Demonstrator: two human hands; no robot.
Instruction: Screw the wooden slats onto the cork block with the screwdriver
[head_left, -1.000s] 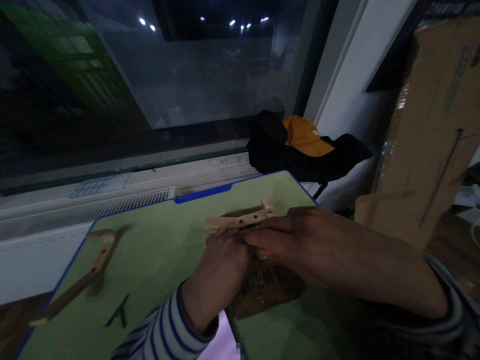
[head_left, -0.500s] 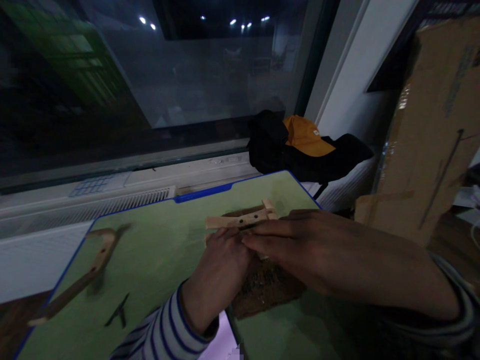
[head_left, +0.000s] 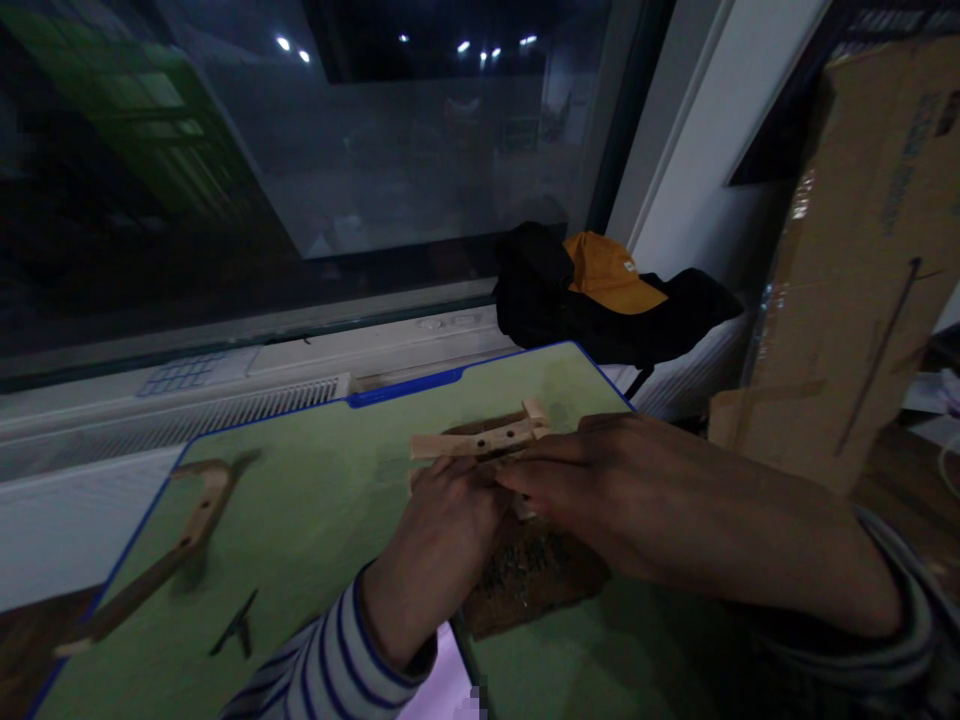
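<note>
My left hand (head_left: pixel 442 530) is curled closed under a pale wooden bar with holes (head_left: pixel 480 440), gripping its near side. My right hand (head_left: pixel 645 500) reaches in from the right, fingers pressed together on the same wooden piece just beside my left knuckles. Both hands hover over a rough brown board (head_left: pixel 532 580) that lies on the green mat (head_left: pixel 315 520). What sits between the fingertips is hidden.
A long curved wooden part (head_left: pixel 172 545) and a small dark clip-like tool (head_left: pixel 238 625) lie on the mat's left side. A black bag with an orange cap (head_left: pixel 611 275) rests on the window sill behind. A tall cardboard box (head_left: pixel 855 260) stands at the right.
</note>
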